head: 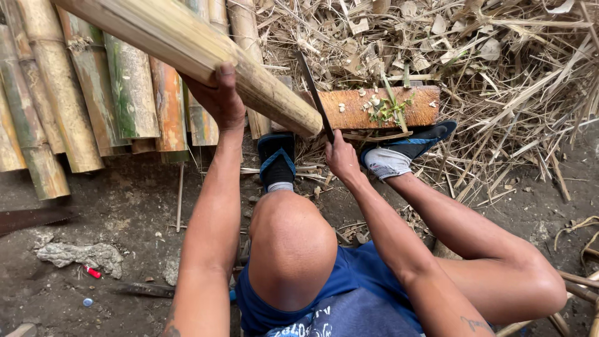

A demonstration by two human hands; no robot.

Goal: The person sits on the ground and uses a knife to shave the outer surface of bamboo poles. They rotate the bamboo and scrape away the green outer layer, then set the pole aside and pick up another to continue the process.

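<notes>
While left hand (219,97) grips smooth bamboo pole (187,47).

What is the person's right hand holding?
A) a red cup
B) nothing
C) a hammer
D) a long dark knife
D: the right hand grips a long dark knife whose blade rises beside the end of the bamboo pole that the left hand holds up.

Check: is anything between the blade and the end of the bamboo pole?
Nothing visible. The blade in the right hand lies right beside the cut end of the pole, which the left hand props up over the wood block.
</notes>
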